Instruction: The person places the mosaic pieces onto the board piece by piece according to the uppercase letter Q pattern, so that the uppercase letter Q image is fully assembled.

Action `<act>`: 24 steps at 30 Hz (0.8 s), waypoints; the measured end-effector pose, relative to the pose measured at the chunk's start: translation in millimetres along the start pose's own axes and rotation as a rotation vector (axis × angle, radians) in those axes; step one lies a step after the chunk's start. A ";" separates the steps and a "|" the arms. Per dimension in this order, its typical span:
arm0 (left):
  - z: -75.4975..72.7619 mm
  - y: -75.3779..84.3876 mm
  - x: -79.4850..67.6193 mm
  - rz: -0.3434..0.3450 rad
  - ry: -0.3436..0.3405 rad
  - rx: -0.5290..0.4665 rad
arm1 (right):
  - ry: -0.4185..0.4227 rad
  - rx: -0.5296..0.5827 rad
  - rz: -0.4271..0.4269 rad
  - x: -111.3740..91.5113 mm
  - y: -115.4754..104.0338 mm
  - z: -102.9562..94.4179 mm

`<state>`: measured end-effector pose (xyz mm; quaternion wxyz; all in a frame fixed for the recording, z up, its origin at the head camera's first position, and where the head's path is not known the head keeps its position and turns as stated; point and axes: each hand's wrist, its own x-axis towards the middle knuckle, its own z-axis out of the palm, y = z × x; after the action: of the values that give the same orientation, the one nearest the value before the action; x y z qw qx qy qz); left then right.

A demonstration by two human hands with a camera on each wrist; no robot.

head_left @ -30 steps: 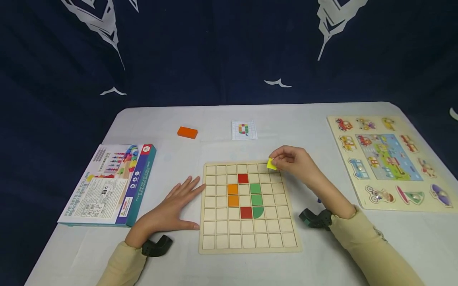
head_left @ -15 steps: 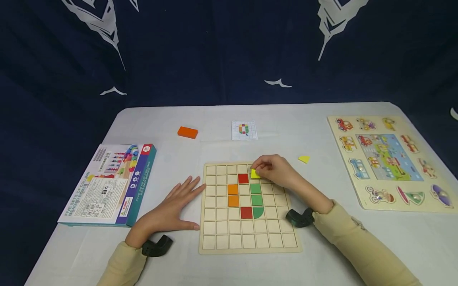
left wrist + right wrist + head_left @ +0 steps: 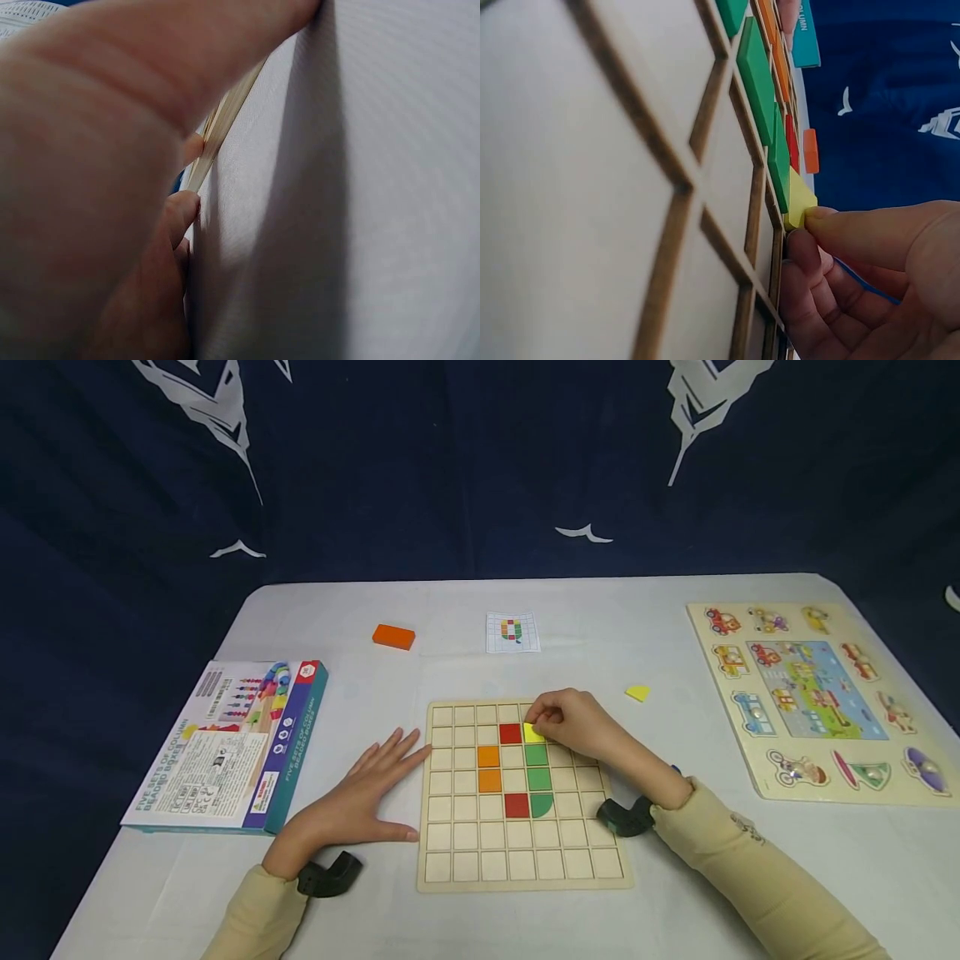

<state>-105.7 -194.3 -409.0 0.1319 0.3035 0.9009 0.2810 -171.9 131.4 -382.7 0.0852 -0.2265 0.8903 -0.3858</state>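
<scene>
Tile (image 3: 532, 733), yellow, sits at the cell just right of the upper red square (image 3: 510, 734), its visible edges roughly following the grid; fingers hide part, so I cannot tell its long axis. A green square (image 3: 536, 755) borders its near side; another yellow piece (image 3: 637, 693) lies beyond the board (image 3: 525, 886). The right hand (image 3: 576, 720) pinches the tile at its fingertips; the left hand (image 3: 360, 802) rests spread at the board's left edge.

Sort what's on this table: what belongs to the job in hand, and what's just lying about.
Belongs to the job, it seems:
gridded board
yellow tile, pinched by the right hand
red tiles, orange tiles and green tiles set in the board
loose yellow piece
pattern card

Just lying about, probably:
printed box
picture puzzle
orange block, perhaps a spare
</scene>
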 end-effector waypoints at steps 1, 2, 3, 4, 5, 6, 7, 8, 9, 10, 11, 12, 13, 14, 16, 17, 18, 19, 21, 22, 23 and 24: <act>0.0 -0.1 0.2 -0.002 -0.001 0.000 | 0.000 -0.006 -0.002 0.0 -0.2 0.0; 0.2 -0.5 0.3 -0.001 0.001 -0.001 | 0.001 -0.009 -0.003 0.1 -0.5 0.1; 0.2 -0.6 0.3 -0.001 0.001 -0.001 | 0.002 -0.013 -0.004 0.3 -0.5 0.3; 0.1 -0.7 0.2 0.004 0.004 -0.002 | 0.005 -0.014 -0.003 0.5 -0.6 0.5; 0.1 -0.6 0.2 0.005 0.006 -0.003 | 0.008 -0.015 -0.003 0.7 -0.5 0.8; 0.2 -0.8 0.3 0.004 0.006 -0.003 | 0.013 -0.016 -0.001 0.7 -0.5 1.0; 0.3 -0.8 0.4 0.006 0.007 -0.004 | 0.019 -0.017 0.000 0.8 -0.4 1.2; 0.4 -0.8 0.5 0.006 0.008 -0.004 | 0.026 -0.018 0.002 0.7 -0.4 1.2; 0.5 -0.8 0.6 0.007 0.009 -0.005 | 0.031 -0.017 0.005 0.4 -0.5 0.8; 0.5 -0.6 0.7 0.008 0.009 -0.004 | 0.037 -0.015 0.009 -0.2 -0.5 -0.1; 0.6 -0.6 0.7 0.009 0.009 -0.005 | 0.043 -0.011 0.015 -1.0 -0.8 -1.6; 0.6 -0.6 0.7 0.010 0.009 -0.005 | 0.052 -0.007 0.023 -1.9 -0.9 -3.9; 0.7 -0.5 0.7 0.011 0.009 -0.007 | 0.061 0.000 0.036 -3.0 -0.7 -7.1; 0.6 -0.3 0.5 0.011 0.009 -0.008 | 0.071 0.005 0.051 -4.4 -0.2 -11.3; 0.5 -0.2 0.3 0.011 0.009 -0.008 | 0.102 0.013 0.078 -7.4 2.5 -22.1; 0.5 -0.2 0.3 0.012 0.010 -0.010 | 0.123 0.014 0.092 -9.2 4.8 -28.6; 0.6 -0.1 0.2 0.012 0.010 -0.010 | 0.147 0.023 0.107 -11.4 8.3 -35.8; 0.7 -0.3 0.2 0.014 0.011 -0.011 | 0.172 0.036 0.123 -13.7 12.3 -43.0; 0.9 -0.7 0.2 0.015 0.012 -0.010 | 0.229 0.060 0.156 -18.7 22.0 -56.4; 1.0 -0.9 0.2 0.019 0.014 -0.007 | 0.260 0.064 0.178 -21.3 27.8 -62.2; 1.1 -1.1 0.2 0.020 0.014 -0.006 | 0.287 0.069 0.199 -23.9 33.7 -67.2; 1.2 -1.3 0.2 0.021 0.014 -0.005 | 0.316 0.067 0.234 -26.4 39.2 -70.9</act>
<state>-105.9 -194.5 -410.7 0.1235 0.3105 0.8979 0.2867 -185.0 213.3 -363.0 -0.0038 -0.0553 0.8996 -0.4332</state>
